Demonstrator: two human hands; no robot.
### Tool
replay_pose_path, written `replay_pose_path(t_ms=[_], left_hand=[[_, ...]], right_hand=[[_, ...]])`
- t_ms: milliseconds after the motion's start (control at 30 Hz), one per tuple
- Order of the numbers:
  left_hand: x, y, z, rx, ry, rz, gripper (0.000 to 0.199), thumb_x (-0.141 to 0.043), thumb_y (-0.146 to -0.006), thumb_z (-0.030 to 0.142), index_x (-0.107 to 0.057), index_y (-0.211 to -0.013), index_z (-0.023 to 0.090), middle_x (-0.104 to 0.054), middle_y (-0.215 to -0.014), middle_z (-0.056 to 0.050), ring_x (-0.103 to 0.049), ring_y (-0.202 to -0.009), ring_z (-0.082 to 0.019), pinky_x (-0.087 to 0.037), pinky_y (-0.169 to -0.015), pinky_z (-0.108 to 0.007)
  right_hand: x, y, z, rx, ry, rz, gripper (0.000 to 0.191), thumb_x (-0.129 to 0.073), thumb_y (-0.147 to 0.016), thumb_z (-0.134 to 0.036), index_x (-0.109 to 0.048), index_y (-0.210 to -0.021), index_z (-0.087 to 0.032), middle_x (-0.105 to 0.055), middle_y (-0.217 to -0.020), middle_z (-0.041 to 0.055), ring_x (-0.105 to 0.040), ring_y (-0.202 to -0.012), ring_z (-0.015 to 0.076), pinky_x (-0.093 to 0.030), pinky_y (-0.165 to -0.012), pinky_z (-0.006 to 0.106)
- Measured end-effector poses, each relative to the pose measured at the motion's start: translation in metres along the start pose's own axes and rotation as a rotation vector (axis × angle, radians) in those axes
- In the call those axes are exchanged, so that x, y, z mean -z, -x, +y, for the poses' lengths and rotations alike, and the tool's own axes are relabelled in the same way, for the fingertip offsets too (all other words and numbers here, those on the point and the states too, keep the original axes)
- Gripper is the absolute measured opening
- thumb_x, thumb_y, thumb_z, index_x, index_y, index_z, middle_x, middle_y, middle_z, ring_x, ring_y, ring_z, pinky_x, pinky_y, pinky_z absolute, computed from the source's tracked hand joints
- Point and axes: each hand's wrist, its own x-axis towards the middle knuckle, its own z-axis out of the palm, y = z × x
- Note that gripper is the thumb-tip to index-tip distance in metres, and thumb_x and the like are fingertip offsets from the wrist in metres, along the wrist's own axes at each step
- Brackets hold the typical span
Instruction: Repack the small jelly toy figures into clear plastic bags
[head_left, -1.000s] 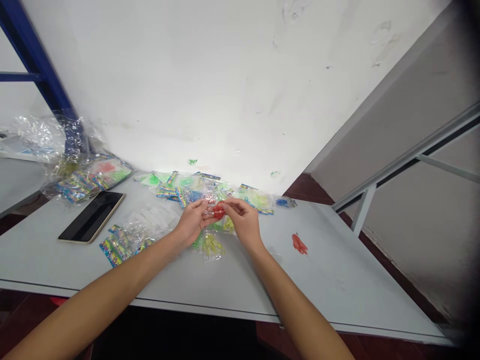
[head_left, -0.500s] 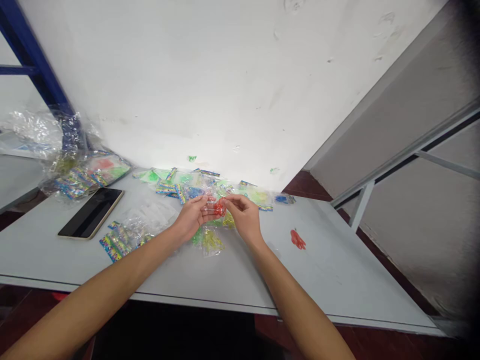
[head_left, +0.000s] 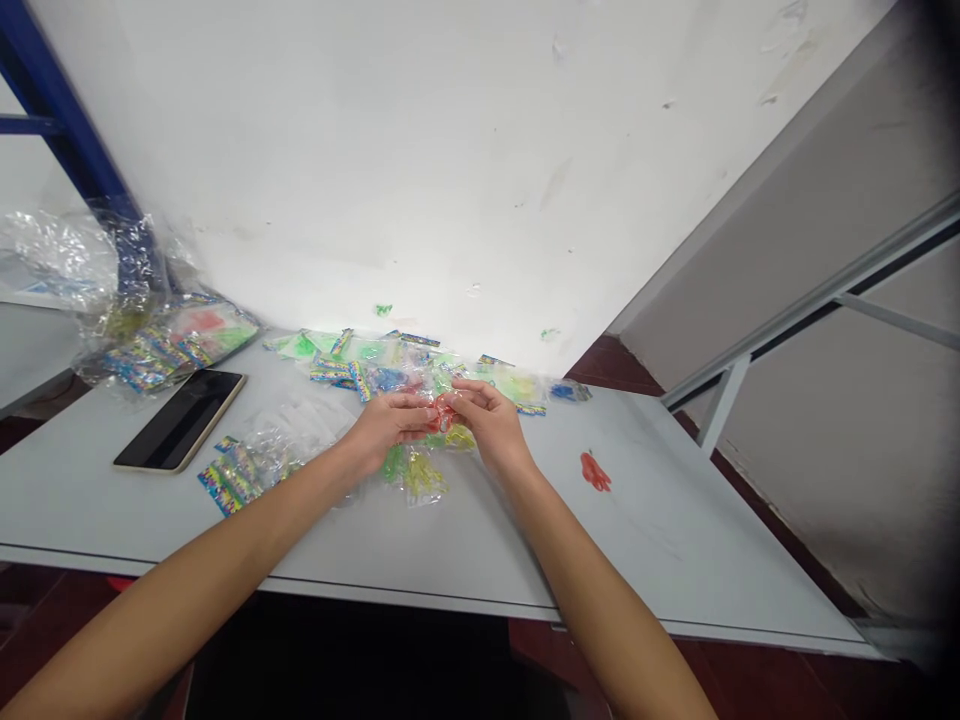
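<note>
Between my two hands is a small clear plastic bag with a red stretchy thing [head_left: 444,412] in it. My left hand [head_left: 390,425] pinches the bag from the left, thumb on top. From the right, my right hand [head_left: 486,415] grips it with thumb and forefinger. The fingertips of both hands almost meet and cover much of the bag. Just below them on the table lies a clear bag with a yellow stretchy thing [head_left: 424,475]. A separate red hand-shaped piece [head_left: 595,471] lies bare on the table to the right.
A phone [head_left: 180,420] lies on the left of the grey table [head_left: 420,555]. Clear bags with colourful header cards [head_left: 232,475] lie beside it. More packets [head_left: 375,365] line the white wall [head_left: 390,170]. A large plastic bag [head_left: 142,340] of packets sits at the far left.
My left fingers have closed in over the red packet, and both hands are now nearer each other. The camera view has shifted slightly.
</note>
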Motion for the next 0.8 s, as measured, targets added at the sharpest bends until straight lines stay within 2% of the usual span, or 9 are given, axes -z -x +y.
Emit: replay_pose_path(t_ms=[167,267,433,533,667,733,800], left_hand=[[0.0022,-0.0019,0.0013,0.005,0.021,-0.018,0.029,-0.086,-0.062,0.031,-0.073,-0.08,0.013,-0.074,-0.093,-0.011,-0.067,-0.091,-0.022,-0.047,-0.093,-0.037],[0.0015,-0.0022,0.002,-0.019,0.091,-0.054,0.028,-0.085,-0.062,0.028,-0.072,-0.082,0.012,-0.074,-0.094,-0.012,-0.068,-0.092,-0.022,-0.048,-0.094,-0.037],[-0.003,0.0011,0.0051,-0.034,0.078,0.073,0.025,-0.08,-0.064,0.025,-0.063,-0.078,0.015,-0.073,-0.084,-0.01,-0.071,-0.079,-0.023,-0.05,-0.078,-0.035],[-0.0045,0.0025,0.0063,-0.057,0.085,0.093,0.023,-0.078,-0.066,0.025,-0.058,-0.074,0.017,-0.071,-0.08,-0.007,-0.07,-0.073,-0.022,-0.047,-0.067,-0.031],[-0.0025,0.0008,0.0063,-0.079,0.065,0.121,0.022,-0.075,-0.066,0.024,-0.055,-0.07,0.018,-0.069,-0.071,-0.005,-0.066,-0.059,-0.018,-0.044,-0.056,-0.028],[-0.0013,-0.0005,0.0059,-0.064,0.095,0.088,0.021,-0.077,-0.065,0.023,-0.059,-0.074,0.017,-0.071,-0.075,-0.007,-0.068,-0.064,-0.02,-0.049,-0.061,-0.031],[-0.0008,-0.0011,0.005,-0.04,0.131,0.021,0.022,-0.079,-0.064,0.022,-0.063,-0.077,0.015,-0.073,-0.082,-0.01,-0.071,-0.075,-0.022,-0.054,-0.074,-0.037]], right_hand=[[0.0014,-0.0009,-0.0008,-0.021,0.013,0.027,0.032,-0.082,-0.063,-0.034,-0.069,-0.089,-0.021,-0.069,-0.075,-0.0001,-0.06,-0.066,0.0134,-0.046,-0.063,0.029],[0.0007,-0.0002,-0.0033,-0.026,0.004,0.045,0.03,-0.082,-0.062,-0.033,-0.07,-0.087,-0.021,-0.063,-0.066,-0.0029,-0.054,-0.06,0.0111,-0.042,-0.06,0.027],[-0.0034,0.0022,-0.0059,-0.045,-0.007,0.049,0.027,-0.081,-0.061,-0.032,-0.069,-0.082,-0.021,-0.054,-0.058,-0.005,-0.05,-0.058,0.0113,-0.039,-0.058,0.027],[-0.0044,0.0037,-0.0062,-0.068,0.025,0.024,0.027,-0.081,-0.062,-0.033,-0.068,-0.084,-0.022,-0.051,-0.056,-0.006,-0.047,-0.054,0.0109,-0.035,-0.054,0.026],[-0.0052,0.0057,-0.0072,-0.127,0.085,-0.058,0.028,-0.077,-0.068,-0.043,-0.068,-0.085,-0.022,-0.061,-0.071,-0.0007,-0.049,-0.059,0.0115,-0.037,-0.055,0.026],[-0.0056,0.0061,-0.0071,-0.138,0.114,-0.047,0.033,-0.074,-0.071,-0.051,-0.069,-0.083,-0.021,-0.065,-0.083,0.0033,-0.056,-0.07,0.0142,-0.042,-0.06,0.027],[-0.0054,0.0057,-0.0058,-0.13,0.129,-0.019,0.037,-0.073,-0.071,-0.055,-0.07,-0.083,-0.021,-0.066,-0.091,0.0052,-0.059,-0.079,0.017,-0.046,-0.067,0.029]])
